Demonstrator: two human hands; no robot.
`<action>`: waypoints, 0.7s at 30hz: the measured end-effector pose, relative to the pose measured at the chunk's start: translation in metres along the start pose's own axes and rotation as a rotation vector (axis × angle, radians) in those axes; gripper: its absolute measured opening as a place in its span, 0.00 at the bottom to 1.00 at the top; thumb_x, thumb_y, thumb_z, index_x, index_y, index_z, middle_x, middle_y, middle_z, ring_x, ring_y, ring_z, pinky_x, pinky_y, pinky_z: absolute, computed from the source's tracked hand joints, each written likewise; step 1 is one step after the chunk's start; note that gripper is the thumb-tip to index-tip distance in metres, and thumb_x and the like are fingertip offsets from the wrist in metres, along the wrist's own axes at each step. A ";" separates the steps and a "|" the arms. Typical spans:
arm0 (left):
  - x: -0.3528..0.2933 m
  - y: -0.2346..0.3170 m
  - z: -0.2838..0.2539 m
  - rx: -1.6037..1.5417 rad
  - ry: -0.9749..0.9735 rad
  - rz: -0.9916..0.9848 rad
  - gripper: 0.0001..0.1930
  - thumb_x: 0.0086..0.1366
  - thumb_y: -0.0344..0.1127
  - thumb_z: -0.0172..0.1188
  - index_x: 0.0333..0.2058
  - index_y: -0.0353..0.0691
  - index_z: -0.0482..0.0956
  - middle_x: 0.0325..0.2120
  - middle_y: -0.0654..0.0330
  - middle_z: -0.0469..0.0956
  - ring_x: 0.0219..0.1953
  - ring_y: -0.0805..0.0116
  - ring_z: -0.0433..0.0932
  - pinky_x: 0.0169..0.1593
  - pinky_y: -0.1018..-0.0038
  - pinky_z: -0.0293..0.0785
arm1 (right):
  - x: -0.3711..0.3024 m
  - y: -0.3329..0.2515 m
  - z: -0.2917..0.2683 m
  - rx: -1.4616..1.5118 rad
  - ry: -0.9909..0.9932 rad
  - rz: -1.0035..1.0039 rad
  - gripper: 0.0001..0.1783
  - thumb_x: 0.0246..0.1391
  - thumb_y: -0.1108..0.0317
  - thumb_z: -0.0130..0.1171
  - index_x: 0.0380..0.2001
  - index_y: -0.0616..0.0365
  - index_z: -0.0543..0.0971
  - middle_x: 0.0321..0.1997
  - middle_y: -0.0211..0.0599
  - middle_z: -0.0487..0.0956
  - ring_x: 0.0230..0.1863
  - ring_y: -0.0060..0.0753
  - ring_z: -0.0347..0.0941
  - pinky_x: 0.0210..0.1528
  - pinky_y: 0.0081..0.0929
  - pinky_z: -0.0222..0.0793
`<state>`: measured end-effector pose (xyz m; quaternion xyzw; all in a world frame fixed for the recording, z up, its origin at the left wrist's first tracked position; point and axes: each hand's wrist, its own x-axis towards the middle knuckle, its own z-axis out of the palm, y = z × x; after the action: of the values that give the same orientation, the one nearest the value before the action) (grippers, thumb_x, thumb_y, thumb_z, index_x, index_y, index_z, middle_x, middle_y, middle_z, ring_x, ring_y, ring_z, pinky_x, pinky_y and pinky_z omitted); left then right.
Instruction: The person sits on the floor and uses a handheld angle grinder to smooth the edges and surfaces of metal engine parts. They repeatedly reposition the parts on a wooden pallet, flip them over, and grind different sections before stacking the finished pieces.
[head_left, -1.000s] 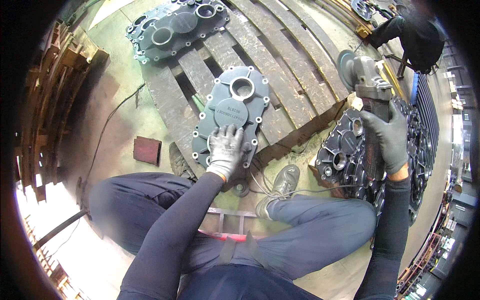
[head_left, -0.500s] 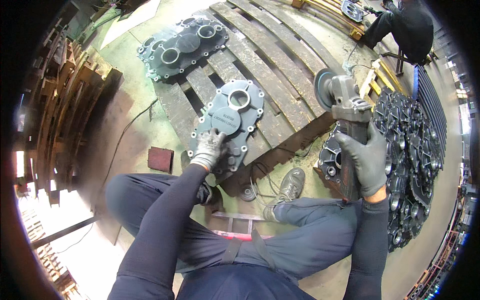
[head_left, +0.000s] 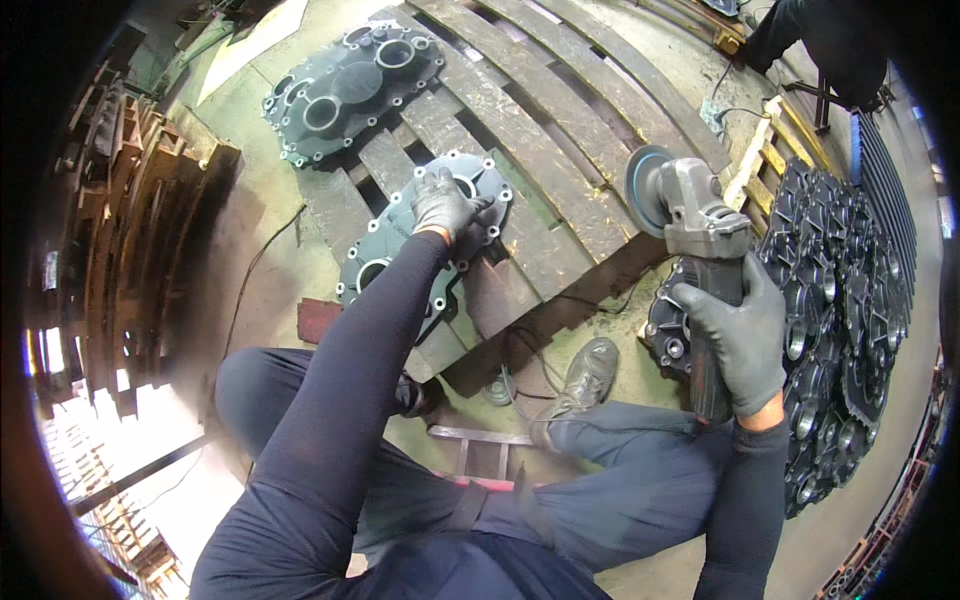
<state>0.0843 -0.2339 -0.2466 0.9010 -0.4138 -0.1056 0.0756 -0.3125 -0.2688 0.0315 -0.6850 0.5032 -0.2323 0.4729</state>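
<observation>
On the pallet's near edge lies a grey metal casting cover (head_left: 400,215) with round bores and a bolt-hole rim. My left hand (head_left: 447,207) grips its upper end beside the far bore, fingers bent over the metal and thumb apart to the right. The hand and forearm hide part of the cover. My right hand (head_left: 740,325) is closed around the body of an angle grinder (head_left: 705,235), held upright to the right of the pallet with its disc (head_left: 648,190) at the top, off the cover. Both hands wear grey gloves.
A second casting cover (head_left: 355,85) lies on the wooden pallet (head_left: 560,130) at far left. Several dark castings (head_left: 830,300) are piled at right. Stacked pallets (head_left: 140,230) stand at left; a black cable (head_left: 250,262) crosses the floor. Another person's dark clothing (head_left: 825,45) shows at far right.
My left hand has moved from the cover's near end to its far bore. The cover has turned, its near end swinging left. The grinder stays raised in my right hand.
</observation>
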 end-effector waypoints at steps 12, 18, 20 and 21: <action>-0.072 0.016 0.027 -0.011 -0.190 0.585 0.39 0.57 0.56 0.79 0.60 0.34 0.79 0.57 0.43 0.79 0.60 0.36 0.78 0.64 0.47 0.76 | 0.038 0.025 0.005 -0.128 -0.027 -0.090 0.30 0.54 0.58 0.81 0.54 0.67 0.85 0.43 0.39 0.91 0.40 0.26 0.86 0.46 0.30 0.81; -0.103 0.001 0.006 0.013 -0.336 0.827 0.45 0.58 0.59 0.79 0.65 0.32 0.77 0.60 0.44 0.77 0.62 0.36 0.76 0.67 0.48 0.75 | 0.038 0.027 0.001 -0.333 -0.036 -0.225 0.36 0.50 0.53 0.83 0.54 0.69 0.85 0.46 0.55 0.90 0.47 0.48 0.89 0.54 0.40 0.82; -0.112 0.002 0.002 0.021 -0.362 0.770 0.46 0.59 0.59 0.79 0.67 0.33 0.76 0.63 0.43 0.77 0.63 0.36 0.76 0.69 0.48 0.74 | 0.046 0.036 -0.003 -0.385 -0.102 -0.232 0.36 0.52 0.57 0.81 0.59 0.68 0.84 0.51 0.48 0.90 0.50 0.37 0.87 0.57 0.35 0.80; -0.116 -0.001 0.005 0.007 -0.354 0.716 0.46 0.59 0.59 0.79 0.67 0.33 0.75 0.65 0.43 0.76 0.64 0.36 0.76 0.69 0.49 0.74 | 0.049 0.037 -0.002 -0.410 -0.140 -0.237 0.36 0.53 0.59 0.81 0.61 0.67 0.83 0.53 0.45 0.90 0.52 0.32 0.86 0.59 0.33 0.80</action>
<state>0.0102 -0.1456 -0.2364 0.6680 -0.7087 -0.2247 0.0323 -0.3121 -0.3153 -0.0077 -0.8352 0.4220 -0.1311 0.3273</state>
